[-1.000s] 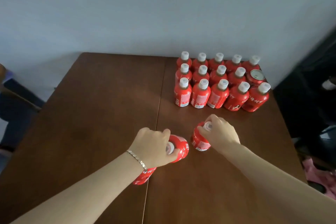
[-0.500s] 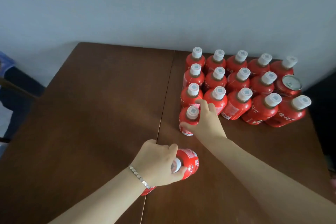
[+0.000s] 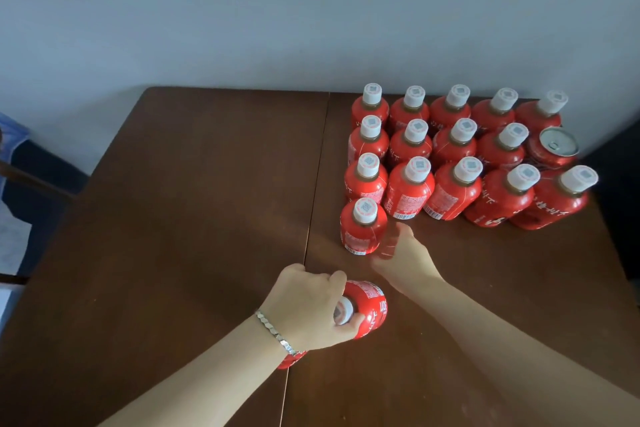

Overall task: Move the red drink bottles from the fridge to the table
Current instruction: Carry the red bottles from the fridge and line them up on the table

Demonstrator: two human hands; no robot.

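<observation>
Several red drink bottles [image 3: 450,156] with white caps stand in rows at the back right of the brown table [image 3: 173,236]. One more red bottle [image 3: 363,229] stands alone in front of the left column. My right hand [image 3: 403,262] is just right of that bottle, fingers apart and blurred, holding nothing. My left hand [image 3: 308,305] grips another red bottle [image 3: 367,308] around its cap and neck, near the table's middle seam. A further red piece [image 3: 291,361] shows under my left wrist, mostly hidden.
A red can [image 3: 554,149] with a silver top stands among the bottles at the right. The table backs onto a pale wall [image 3: 311,10]. A dark chair [image 3: 31,177] is off the left edge and a dark object [image 3: 620,184] off the right.
My right hand carried its bottle forward, stood it in front of the left column and let go. My left hand kept its bottle and barely moved.
</observation>
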